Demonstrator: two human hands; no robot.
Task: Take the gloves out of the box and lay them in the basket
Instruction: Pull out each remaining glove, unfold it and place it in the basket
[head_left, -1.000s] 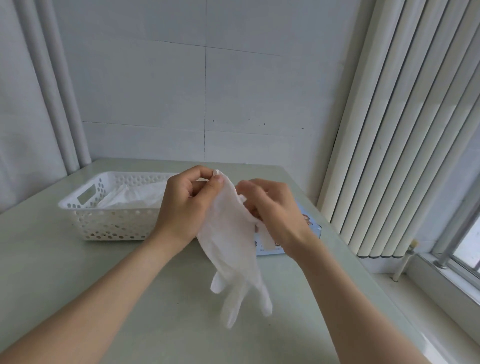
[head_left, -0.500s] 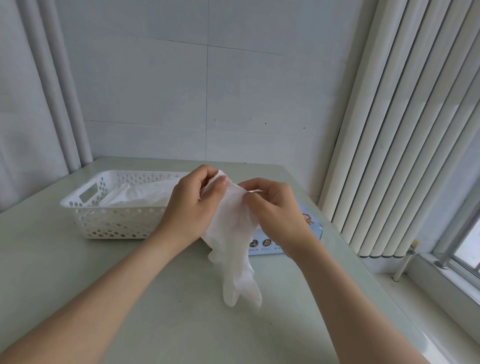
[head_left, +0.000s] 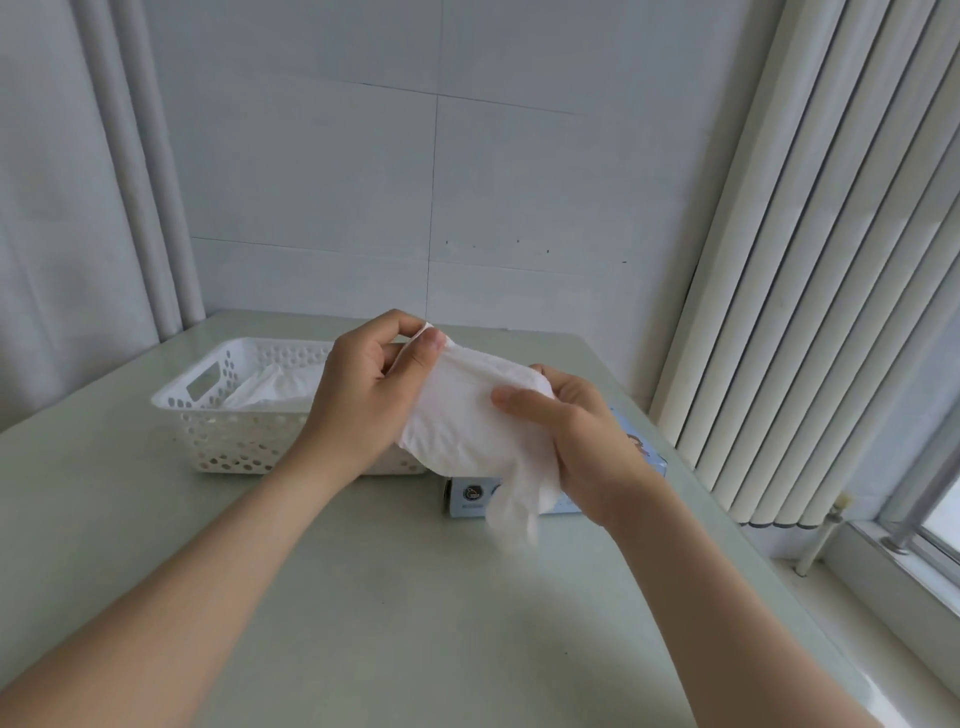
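Both hands grip one thin white disposable glove (head_left: 467, 415) above the pale green table (head_left: 389, 597): the left hand (head_left: 363, 400) pinches its cuff, the right hand (head_left: 582, 441) holds its other side. Behind, the white perforated plastic basket (head_left: 228, 441) holds more white gloves (head_left: 275, 387); the blue cardboard box (head_left: 467, 493) lies under the right hand.

Soft daylight fr. rt window (head_left: 943, 514); blur on glove (head_left: 467, 415) tips; edge warp.

- pale green glossy worktop (head_left: 363, 597), set into the room corner
- grey-white panelled wall (head_left: 322, 182) behind, thin seams, a few dark specks
- two white vertical pipes (head_left: 140, 182) at left, side by side
- cream vertical blinds (head_left: 810, 286) at right
- white window sill (head_left: 883, 587) under the blinds
- metal window frame (head_left: 930, 499) at far right
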